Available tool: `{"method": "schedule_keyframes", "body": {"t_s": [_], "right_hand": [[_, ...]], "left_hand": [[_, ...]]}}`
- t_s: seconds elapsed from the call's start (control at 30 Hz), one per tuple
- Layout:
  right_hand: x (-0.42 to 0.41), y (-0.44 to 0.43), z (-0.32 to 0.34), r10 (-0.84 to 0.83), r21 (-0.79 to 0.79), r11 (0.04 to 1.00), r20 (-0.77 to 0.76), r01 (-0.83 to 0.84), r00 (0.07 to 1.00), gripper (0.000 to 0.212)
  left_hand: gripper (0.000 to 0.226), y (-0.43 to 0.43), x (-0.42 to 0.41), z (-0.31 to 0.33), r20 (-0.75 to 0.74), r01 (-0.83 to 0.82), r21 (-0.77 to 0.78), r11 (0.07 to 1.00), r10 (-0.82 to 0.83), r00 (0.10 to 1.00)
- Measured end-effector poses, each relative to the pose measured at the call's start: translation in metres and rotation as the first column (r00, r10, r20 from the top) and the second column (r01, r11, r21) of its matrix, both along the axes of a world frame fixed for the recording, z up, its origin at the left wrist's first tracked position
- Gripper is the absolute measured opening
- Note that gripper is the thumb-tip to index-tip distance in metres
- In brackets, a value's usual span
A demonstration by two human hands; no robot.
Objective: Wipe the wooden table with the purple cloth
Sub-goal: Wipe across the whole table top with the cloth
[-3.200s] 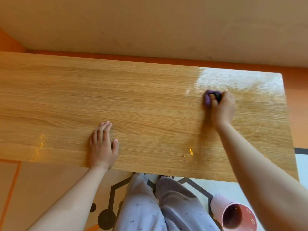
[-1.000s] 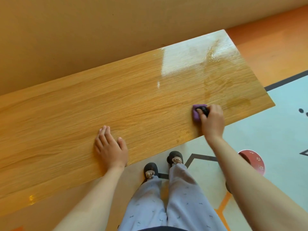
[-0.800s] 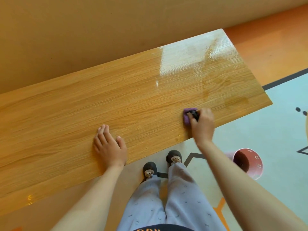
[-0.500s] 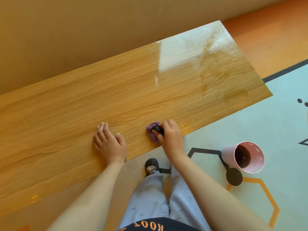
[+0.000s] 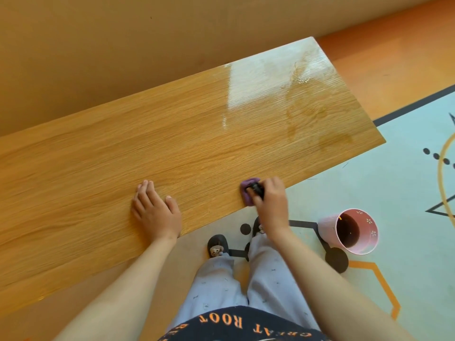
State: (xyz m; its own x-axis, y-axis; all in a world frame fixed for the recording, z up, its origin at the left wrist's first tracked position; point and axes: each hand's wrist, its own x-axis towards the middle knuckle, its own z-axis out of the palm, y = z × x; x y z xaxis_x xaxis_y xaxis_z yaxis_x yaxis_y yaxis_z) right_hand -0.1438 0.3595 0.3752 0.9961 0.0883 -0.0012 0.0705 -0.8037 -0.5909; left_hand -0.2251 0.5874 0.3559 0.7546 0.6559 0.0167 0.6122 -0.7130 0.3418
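right hand (image 5: 270,200) grip pinching purple cloth (image 5: 245,193), mostly hidden | dark bit (image 5: 257,189) unclear | left hand (image 5: 155,212) spread flat on wooden table (image 5: 98,168)

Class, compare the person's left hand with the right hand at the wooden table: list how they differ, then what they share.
The left hand lies flat with straight fingers; the right hand has curled fingers. The left hand holds nothing; the right hand grips the purple cloth. Both are bare and sit at the near edge of the wooden table.
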Motion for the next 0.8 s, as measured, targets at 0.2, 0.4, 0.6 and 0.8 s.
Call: {"method": "schedule_keyframes", "body": {"t_s": [0.2, 0.4, 0.6, 0.8], "right_hand": [[-0.008, 0.011, 0.002, 0.256, -0.002, 0.967, 0.009, -0.256, 0.967, 0.021], [0.056, -0.079, 0.006, 0.093, -0.024, 0.995, 0.003, -0.093, 0.996, 0.015], [0.121, -0.147, 0.009, 0.169, -0.09, 0.982, 0.013, -0.167, 0.986, 0.02], [0.144, -0.156, 0.001, 0.668, -0.127, 0.744, 0.094, -0.656, 0.739, 0.029]], "left_hand": [[0.056, 0.001, 0.001, 0.004, 0.025, -0.02, -0.07, 0.997, 0.021, 0.999], [0.057, -0.059, 0.046, 0.022, 0.032, 0.054, -0.18, 0.982, -0.049, 0.998], [0.063, -0.154, 0.136, 0.019, 0.001, 0.219, -0.24, 0.946, -0.225, 0.974], [0.058, -0.185, 0.201, 0.011, -0.025, 0.139, -0.16, 0.977, -0.145, 0.989]]}}
